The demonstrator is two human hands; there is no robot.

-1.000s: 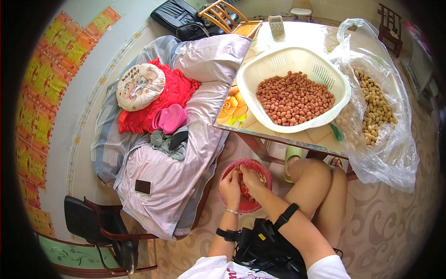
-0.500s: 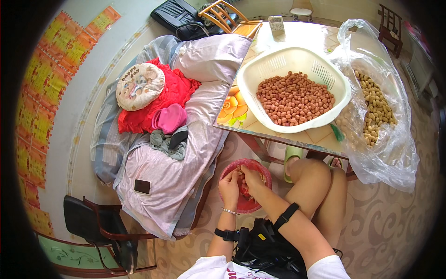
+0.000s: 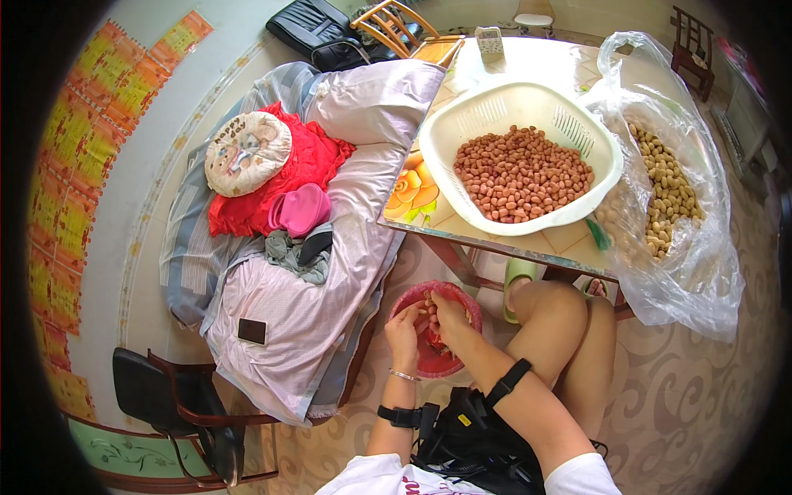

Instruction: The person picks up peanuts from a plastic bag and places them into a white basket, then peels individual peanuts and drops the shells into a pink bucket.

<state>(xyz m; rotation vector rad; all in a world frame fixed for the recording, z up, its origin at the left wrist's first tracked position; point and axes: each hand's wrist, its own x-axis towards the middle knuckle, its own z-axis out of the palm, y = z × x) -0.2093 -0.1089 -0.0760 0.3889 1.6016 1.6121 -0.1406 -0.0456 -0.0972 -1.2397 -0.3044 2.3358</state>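
Red basin: round, pinkish-red (image 3: 437,364), below the near edge of the table (image 3: 569,245), with small pale and red bits inside; much of its interior is covered by hands.
Left hand: over the basin's left side (image 3: 403,332), fingers bent toward the other hand.
Right hand: over the basin's right side (image 3: 451,322), fingertips meeting the left's.
Fingers: drawn together at the tips on both hands; at this size it cannot be told whether anything is pinched there.
Left boundary: edge of the cloth-covered couch (image 3: 289,351), near the basin, with a strip of floor (image 3: 660,396) between.
Right boundary: bare knees (image 3: 569,318), just beside the right forearm.
Upper boundary: table edge and legs, beyond the fingertips.
Room: patterned floor shows on both sides of the forearms, wider to the right.
Basket: white, slotted (image 3: 516,103), on the table, holding reddish kernels (image 3: 524,177).
Clear bag: crumpled (image 3: 701,293), drooping past the table edge, with tan unshelled peanuts (image 3: 667,190) inside.
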